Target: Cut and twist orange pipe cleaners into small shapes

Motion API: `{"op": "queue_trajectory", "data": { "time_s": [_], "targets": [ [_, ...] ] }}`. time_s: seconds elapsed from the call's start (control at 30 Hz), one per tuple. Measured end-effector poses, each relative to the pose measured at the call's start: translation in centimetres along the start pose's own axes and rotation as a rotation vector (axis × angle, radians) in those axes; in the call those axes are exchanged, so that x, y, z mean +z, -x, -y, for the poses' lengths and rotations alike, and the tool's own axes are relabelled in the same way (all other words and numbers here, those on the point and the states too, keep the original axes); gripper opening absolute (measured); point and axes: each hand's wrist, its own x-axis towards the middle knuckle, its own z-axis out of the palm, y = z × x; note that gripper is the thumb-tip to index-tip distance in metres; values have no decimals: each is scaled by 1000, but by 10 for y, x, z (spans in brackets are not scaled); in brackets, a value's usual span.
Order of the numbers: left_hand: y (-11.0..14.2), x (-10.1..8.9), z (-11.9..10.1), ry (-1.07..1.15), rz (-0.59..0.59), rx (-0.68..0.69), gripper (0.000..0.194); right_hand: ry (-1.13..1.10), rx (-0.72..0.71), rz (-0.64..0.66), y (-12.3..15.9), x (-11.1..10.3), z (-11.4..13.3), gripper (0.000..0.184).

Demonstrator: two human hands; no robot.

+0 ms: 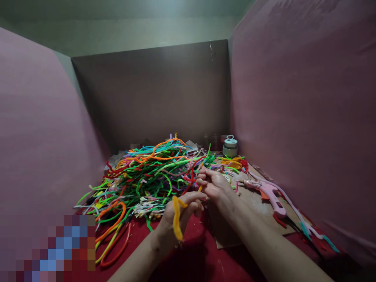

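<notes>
My left hand [179, 211] is closed in a pinch on a yellow-orange pipe cleaner [176, 221], which curls down across its palm. My right hand [213, 183] is closed too, its fingers curled on the other end of that same pipe cleaner, just above and right of the left hand. The two hands almost touch. Behind and left of them lies a big tangled pile of pipe cleaners [147, 172] in green, orange, red, blue and other colours, spread over a red cloth [199, 250].
A pink glue gun [272, 194] lies on a cardboard sheet [258, 211] to the right. A grey round container [230, 147] stands at the back. Orange and red scraps [233, 162] lie near it. Pink walls and a brown back board close in the space.
</notes>
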Motion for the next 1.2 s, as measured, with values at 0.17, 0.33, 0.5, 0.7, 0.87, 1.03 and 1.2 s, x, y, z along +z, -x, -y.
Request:
{"op": "queue_trajectory", "data": {
  "time_s": [0.17, 0.33, 0.5, 0.7, 0.87, 1.03, 1.2],
  "targets": [
    [-13, -2, -8, 552, -370, -213, 26, -16, 23, 52, 10, 5, 10, 24],
    [-25, -32, 2, 869, -630, -316, 18, -23, 12, 93, 17, 7, 5, 25],
    [-24, -72, 11, 941, -784, -292, 25, -13, -24, 154, 24, 10, -5, 24],
    [-20, -88, 16, 1098, -791, -295, 27, 158, -219, 358, 47, 27, -9, 24],
    [-17, -97, 13, 1112, -719, -401, 29, 322, -352, 456, 76, 29, -13, 14],
    [-18, -97, 4, 1048, -541, -495, 28, 306, -424, 418, 95, 24, -11, 15],
    [-19, -83, 1, 1025, -560, -400, 24, 181, -452, 310, 86, 23, 3, 28]
  ]
}}
